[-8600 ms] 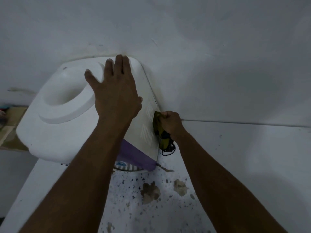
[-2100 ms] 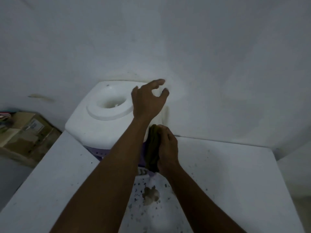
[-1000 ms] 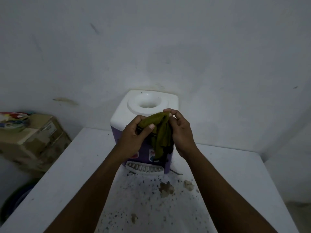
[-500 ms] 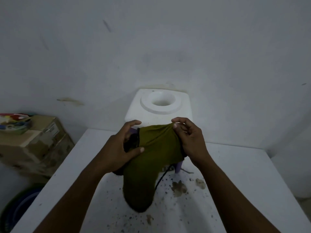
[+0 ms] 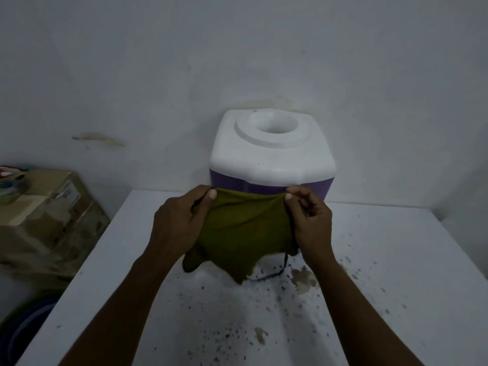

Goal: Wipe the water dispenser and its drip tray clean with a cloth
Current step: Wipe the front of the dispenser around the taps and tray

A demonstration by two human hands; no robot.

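Note:
The water dispenser (image 5: 272,157) has a white top with a round bottle socket and a purple body, and it stands against the wall at the back of a white table (image 5: 396,260). An olive-green cloth (image 5: 243,233) hangs spread out in front of the dispenser. My left hand (image 5: 182,223) pinches its upper left corner and my right hand (image 5: 311,220) pinches its upper right corner. A thin black cord dangles from the cloth's lower right edge. The cloth hides the dispenser's front and drip tray.
Dark specks and brown stains (image 5: 303,281) dot the table in front of the dispenser. To the left of the table stands a cardboard box (image 5: 45,220) with colourful items on top. A dark blue tub (image 5: 23,328) sits on the floor at lower left.
Both hands have pulled the cloth's top edge wider apart, so it hangs stretched flat between them. The view has shifted so the dispenser sits further right and looks larger.

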